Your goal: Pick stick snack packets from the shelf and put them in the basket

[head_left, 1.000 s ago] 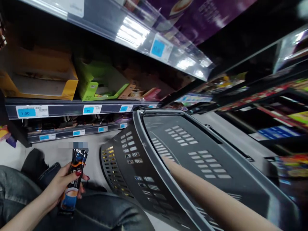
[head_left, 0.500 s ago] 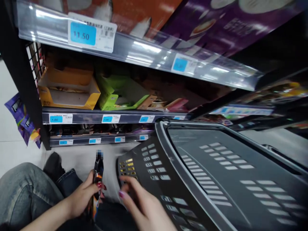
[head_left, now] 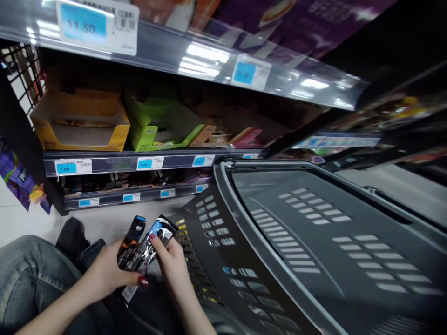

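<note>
In the head view, low and left of centre, my left hand is closed round a dark snack packet with orange and blue print, its thumb across the lower part. My right hand pinches a shiny black, silver and blue packet between thumb and fingers. The two packets overlap and seem to touch, both tilted. A white strip shows at the lower end, below my left thumb. Just right of my right hand stands a large grey shopping basket with slotted sides.
Ahead is a store shelf with price tags. On it stand a yellow display box and a green display box. Purple snack packets hang at the left. Jeans-clad legs are at lower left; a higher shelf edge overhangs.
My right hand has moved left beside my left hand and now grips the silvery packet. The dark packet has turned from upright edge-on to tilted. The view has shifted slightly.
</note>
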`<state>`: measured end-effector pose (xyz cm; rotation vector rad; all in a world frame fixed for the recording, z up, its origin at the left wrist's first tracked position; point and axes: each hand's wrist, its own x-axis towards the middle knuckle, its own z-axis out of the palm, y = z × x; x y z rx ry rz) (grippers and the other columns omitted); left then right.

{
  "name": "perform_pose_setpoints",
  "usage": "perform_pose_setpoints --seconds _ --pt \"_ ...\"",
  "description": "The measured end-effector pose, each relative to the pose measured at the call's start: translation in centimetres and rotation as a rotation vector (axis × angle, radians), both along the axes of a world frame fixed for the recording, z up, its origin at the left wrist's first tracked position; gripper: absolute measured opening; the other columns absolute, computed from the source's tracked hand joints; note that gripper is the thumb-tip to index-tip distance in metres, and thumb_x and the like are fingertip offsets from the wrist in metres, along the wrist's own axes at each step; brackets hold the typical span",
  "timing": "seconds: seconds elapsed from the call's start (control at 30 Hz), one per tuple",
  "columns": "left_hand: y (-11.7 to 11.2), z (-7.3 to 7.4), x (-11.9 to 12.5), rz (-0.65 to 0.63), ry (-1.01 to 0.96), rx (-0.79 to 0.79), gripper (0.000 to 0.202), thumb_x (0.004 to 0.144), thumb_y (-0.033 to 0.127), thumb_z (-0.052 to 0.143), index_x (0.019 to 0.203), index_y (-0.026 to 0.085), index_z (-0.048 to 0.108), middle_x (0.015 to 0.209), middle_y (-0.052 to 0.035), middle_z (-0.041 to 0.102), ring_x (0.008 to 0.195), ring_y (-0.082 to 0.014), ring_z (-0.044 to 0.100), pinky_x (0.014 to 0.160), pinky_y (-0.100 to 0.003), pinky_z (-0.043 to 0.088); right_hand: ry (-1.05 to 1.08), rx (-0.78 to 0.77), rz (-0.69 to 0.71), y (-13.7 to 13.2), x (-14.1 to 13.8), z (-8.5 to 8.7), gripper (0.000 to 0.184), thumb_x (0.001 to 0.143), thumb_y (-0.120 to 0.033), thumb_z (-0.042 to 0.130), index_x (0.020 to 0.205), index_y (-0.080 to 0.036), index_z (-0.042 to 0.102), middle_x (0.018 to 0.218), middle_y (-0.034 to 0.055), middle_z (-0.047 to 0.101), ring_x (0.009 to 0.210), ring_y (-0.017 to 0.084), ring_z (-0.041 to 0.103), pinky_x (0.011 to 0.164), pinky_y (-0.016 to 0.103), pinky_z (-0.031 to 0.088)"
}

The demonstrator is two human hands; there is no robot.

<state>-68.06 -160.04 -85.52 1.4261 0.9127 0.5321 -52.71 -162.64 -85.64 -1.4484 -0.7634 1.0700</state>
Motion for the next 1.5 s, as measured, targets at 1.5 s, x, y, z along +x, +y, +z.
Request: perform_pose_setpoints --seconds 1.5 --pt "2.1 3.0 -2.0 0.786 -0.412 -0.517 0.025 0.054 0.021 0.078 0.067 0.013 0.058 0.046 0.0033 0.056 0.038 -0.0078 0.051 0.035 -0.016 0.047 0.245 0.024 -0.068 -1.8 0.9 3.9 0.025 0.071 -0.038 0.067 0.064 -0.014 0.066 0.052 0.0017 0.064 0.043 0.012 0.053 0.049 0.023 0.043"
